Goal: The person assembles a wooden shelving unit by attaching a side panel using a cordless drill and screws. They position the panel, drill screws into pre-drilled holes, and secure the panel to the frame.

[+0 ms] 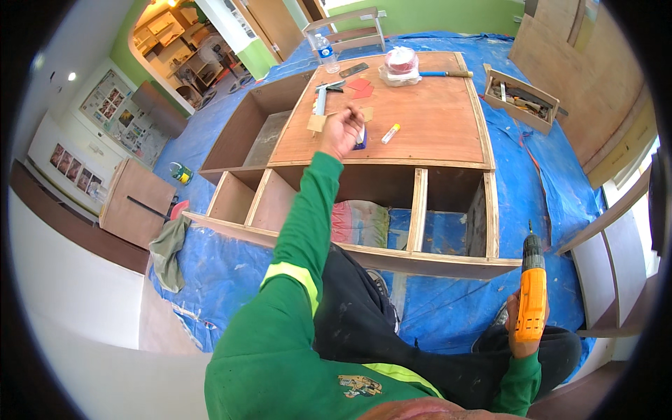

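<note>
1. The left hand [341,131] reached out over the plywood top [427,119] of the cabinet [364,210], fingers curled narrow; whether they pinched anything could not be told.
2. A small wood block [316,122] lay just left of that hand, a hammer [323,93] beyond it, a yellow marker [390,133] to its right.
3. Right of the marker the top lay bare to its far edge.
4. The right hand [521,329] gripped an orange drill [532,290], bit up, low near the knee and well apart from the cabinet's front edge.
5. Blue tarp [539,182] lay open beyond the drill.
6. A tool tray [521,98] sat past the top's right edge.
</note>
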Tool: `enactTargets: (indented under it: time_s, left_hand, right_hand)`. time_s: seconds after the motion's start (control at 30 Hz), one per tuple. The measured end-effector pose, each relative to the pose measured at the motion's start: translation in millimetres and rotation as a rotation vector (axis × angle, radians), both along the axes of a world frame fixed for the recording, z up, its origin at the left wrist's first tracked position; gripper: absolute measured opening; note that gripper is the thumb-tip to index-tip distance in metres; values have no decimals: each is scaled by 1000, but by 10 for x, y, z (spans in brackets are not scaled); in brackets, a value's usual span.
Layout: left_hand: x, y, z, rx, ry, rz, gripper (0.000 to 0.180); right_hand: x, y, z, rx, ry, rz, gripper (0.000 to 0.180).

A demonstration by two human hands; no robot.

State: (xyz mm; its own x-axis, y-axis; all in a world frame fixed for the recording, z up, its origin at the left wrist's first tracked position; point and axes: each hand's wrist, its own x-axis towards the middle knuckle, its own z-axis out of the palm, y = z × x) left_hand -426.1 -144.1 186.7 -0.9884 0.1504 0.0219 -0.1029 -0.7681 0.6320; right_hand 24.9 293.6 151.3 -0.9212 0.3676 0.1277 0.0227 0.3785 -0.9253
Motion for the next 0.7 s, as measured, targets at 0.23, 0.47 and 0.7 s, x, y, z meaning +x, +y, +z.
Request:
enactTargets:
  time_s: [0.23, 0.47, 0.7]
  left_hand:
    - [1231, 610, -64, 56, -141, -228, 15]
    - [1936, 969, -81, 91, -142, -287, 18]
    - [2226, 1154, -239, 104, -68, -337, 18]
  right_hand:
    - [-32, -1, -10, -14, 53, 60, 16]
    - [-59, -115, 20, -7, 77, 105, 16]
    - [-41, -121, 211, 135, 172, 215, 32]
